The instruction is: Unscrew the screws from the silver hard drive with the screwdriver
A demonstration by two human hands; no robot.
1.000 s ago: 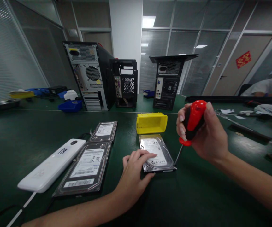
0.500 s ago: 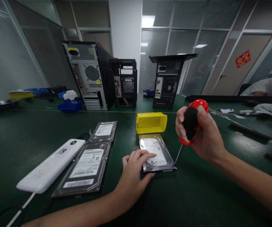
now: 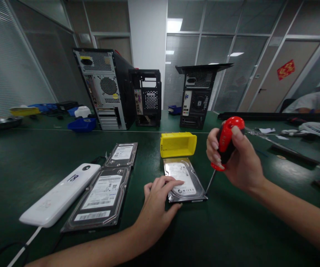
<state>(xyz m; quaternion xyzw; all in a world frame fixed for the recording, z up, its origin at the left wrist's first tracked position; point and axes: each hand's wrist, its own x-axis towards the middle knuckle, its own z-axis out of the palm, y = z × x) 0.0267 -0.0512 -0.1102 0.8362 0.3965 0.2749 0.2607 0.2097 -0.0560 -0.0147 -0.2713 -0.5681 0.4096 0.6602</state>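
A hard drive [image 3: 180,171] with a white label lies flat on the green table. My left hand [image 3: 158,200] holds it down, fingers across the label and thumb along the near edge. In my right hand [image 3: 243,163] is a red and black screwdriver [image 3: 227,139], gripped by its thick handle. Its thin shaft slants down and left, and the tip meets the drive's near right corner. Any screw at that spot is too small to make out. Just behind the drive stands a yellow bin [image 3: 178,144], its opening toward me.
Two more hard drives, a near one [image 3: 101,193] and a far one [image 3: 122,152], lie left beside a white power bank-like block [image 3: 61,194] marked 18. Computer cases [image 3: 108,89] stand behind, near a blue bin [image 3: 82,125]. Another person [image 3: 312,102] sits far right.
The screwdriver handle has turned in my right hand, so its red side now faces me where black showed before. My left hand and the hard drive have stayed put.
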